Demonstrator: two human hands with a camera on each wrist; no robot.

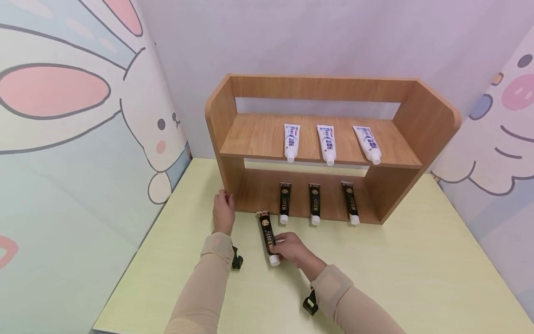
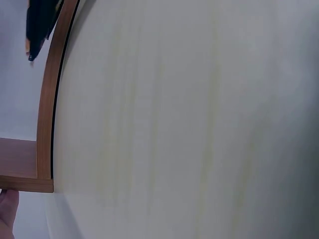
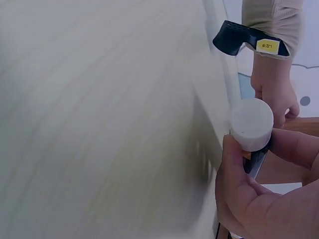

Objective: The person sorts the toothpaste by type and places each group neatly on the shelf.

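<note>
My right hand point(image 1: 294, 250) pinches a black toothpaste tube point(image 1: 266, 232) near its white cap, between thumb and fingers, in front of the shelf's lower board. The right wrist view shows the tube's white cap point(image 3: 251, 124) end-on, with the right hand's thumb and fingers point(image 3: 294, 147) on either side of it. At the shelf's lower left front corner, my left hand point(image 1: 224, 213) rests against the outside of the wooden side panel point(image 1: 219, 139). Only a bit of that hand's fingers point(image 2: 9, 206) shows at the panel in the left wrist view.
The two-tier wooden shelf point(image 1: 325, 160) stands on a pale yellow table point(image 1: 400, 273) against the wall. Three white toothpaste tubes, one the middle tube point(image 1: 327, 141), lie on its upper board. Three black tubes, one the middle tube point(image 1: 314, 202), lie on the lower board, caps forward.
</note>
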